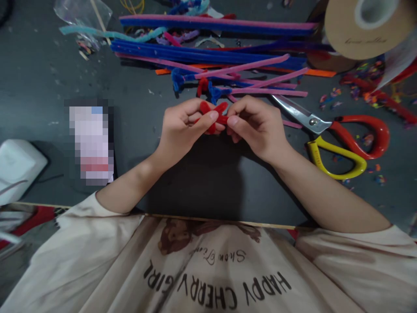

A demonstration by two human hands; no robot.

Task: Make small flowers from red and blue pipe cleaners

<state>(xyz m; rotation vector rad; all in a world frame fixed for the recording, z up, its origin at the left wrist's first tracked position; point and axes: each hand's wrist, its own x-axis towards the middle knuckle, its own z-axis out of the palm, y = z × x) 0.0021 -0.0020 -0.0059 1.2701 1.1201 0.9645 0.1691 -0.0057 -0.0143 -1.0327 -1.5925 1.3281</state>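
Observation:
My left hand (182, 130) and my right hand (256, 126) meet over the middle of the dark grey table (42, 74). Both are closed in a pinch on a small red pipe-cleaner shape (213, 112), bent into loops. The left thumb and fingers grip its left side, and the right thumb and forefinger pinch its right end. Part of the shape is hidden behind my fingers. Just beyond my hands lie bent blue and red pipe-cleaner pieces (205, 87).
Long blue and pink pipe cleaners (208, 54) lie in a pile across the far table. Scissors with red and yellow handles (342, 139) rest to the right. A ribbon spool (361, 26) stands far right, a white object (18, 167) at the left edge, a plastic bag (81, 13) far left.

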